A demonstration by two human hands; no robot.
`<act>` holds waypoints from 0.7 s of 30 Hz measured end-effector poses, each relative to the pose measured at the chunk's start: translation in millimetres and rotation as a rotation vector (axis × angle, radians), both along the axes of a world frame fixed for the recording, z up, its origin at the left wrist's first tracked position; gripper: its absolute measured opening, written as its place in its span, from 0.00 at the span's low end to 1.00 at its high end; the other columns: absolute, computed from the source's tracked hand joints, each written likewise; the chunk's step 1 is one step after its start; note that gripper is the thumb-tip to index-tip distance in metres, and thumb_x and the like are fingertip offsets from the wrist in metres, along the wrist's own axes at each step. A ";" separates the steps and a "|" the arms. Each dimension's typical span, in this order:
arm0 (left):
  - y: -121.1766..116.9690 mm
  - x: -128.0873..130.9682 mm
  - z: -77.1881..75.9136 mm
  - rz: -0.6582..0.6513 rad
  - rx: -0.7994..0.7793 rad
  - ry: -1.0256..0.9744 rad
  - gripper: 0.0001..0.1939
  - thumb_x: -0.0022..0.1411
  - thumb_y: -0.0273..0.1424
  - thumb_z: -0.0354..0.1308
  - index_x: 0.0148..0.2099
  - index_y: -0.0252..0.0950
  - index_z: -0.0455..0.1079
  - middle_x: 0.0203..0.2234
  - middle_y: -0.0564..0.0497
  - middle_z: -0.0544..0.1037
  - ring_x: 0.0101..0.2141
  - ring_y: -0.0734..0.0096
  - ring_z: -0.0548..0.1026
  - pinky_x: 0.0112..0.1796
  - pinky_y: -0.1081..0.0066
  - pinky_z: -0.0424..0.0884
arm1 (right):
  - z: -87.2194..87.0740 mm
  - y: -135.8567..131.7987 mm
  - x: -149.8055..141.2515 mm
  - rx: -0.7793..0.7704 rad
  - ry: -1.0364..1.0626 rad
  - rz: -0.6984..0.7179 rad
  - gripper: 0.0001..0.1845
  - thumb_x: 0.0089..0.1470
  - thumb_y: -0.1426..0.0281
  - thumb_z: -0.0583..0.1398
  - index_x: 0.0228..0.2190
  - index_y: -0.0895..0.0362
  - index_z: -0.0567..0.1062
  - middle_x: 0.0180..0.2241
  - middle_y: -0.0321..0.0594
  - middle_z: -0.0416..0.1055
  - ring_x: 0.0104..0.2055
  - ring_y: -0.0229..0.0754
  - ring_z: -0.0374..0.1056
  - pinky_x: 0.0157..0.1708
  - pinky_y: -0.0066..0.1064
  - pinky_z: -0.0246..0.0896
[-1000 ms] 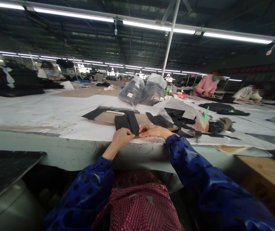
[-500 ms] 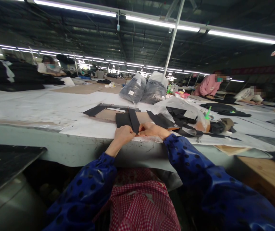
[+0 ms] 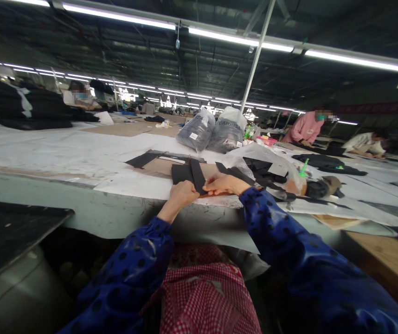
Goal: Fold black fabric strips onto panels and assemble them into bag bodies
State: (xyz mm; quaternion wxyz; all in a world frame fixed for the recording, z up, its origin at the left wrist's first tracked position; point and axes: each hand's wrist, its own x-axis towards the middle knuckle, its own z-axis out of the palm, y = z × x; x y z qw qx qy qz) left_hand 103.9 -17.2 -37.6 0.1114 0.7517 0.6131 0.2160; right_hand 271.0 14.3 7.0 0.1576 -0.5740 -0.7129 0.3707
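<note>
My left hand [image 3: 182, 194] and my right hand [image 3: 224, 184] meet at the near edge of a long white worktable [image 3: 63, 155]. Both have their fingers curled and pinched on the near end of a narrow black fabric strip [image 3: 196, 173] that lies across a wider black fabric piece [image 3: 181, 174]. The strip runs away from me over a brown cardboard sheet [image 3: 157, 165]. Blue dotted sleeves cover both my arms.
More black strips [image 3: 235, 174] and a clear plastic bag [image 3: 265, 160] lie right of my hands, with a green-capped item [image 3: 302, 168]. Two filled grey bags [image 3: 213, 132] stand behind. Black stacks [image 3: 21, 109] sit far left. Other people work at the back tables.
Both hands stay pinched on the strip's near end and have drawn slightly closer together. The camera has shifted a little, so the scene sits further right.
</note>
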 end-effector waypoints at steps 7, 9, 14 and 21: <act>0.6 1.8 -3.6 -0.003 0.022 -0.053 0.09 0.52 0.34 0.57 0.25 0.37 0.76 0.24 0.45 0.79 0.34 0.56 0.77 0.33 0.68 0.64 | -4.9 -4.6 11.1 0.075 0.433 0.056 0.03 0.56 0.75 0.60 0.30 0.59 0.70 0.27 0.36 0.72 0.21 0.29 0.62 0.19 0.17 0.56; 1.0 -3.1 -4.6 -0.027 0.021 -0.066 0.12 0.54 0.37 0.57 0.24 0.36 0.75 0.23 0.46 0.78 0.33 0.57 0.76 0.33 0.68 0.64 | -12.7 -8.5 -1.6 0.053 0.253 0.184 0.01 0.56 0.76 0.60 0.31 0.59 0.71 0.25 0.35 0.71 0.25 0.31 0.65 0.23 0.19 0.59; -0.6 -40.7 -8.3 -0.192 0.016 -0.474 0.14 0.57 0.37 0.54 0.34 0.33 0.76 0.28 0.49 0.79 0.34 0.65 0.75 0.34 0.71 0.67 | -22.3 -5.2 -14.0 0.044 0.029 0.257 0.03 0.56 0.71 0.59 0.34 0.58 0.72 0.27 0.32 0.69 0.27 0.32 0.65 0.28 0.22 0.60; -9.0 -57.2 -20.7 -0.186 0.130 -0.465 0.09 0.49 0.36 0.64 0.31 0.35 0.75 0.30 0.49 0.77 0.36 0.65 0.73 0.38 0.69 0.67 | -14.6 -1.2 -9.1 0.067 -0.069 0.340 0.11 0.51 0.65 0.64 0.37 0.57 0.73 0.28 0.31 0.68 0.28 0.32 0.63 0.28 0.23 0.58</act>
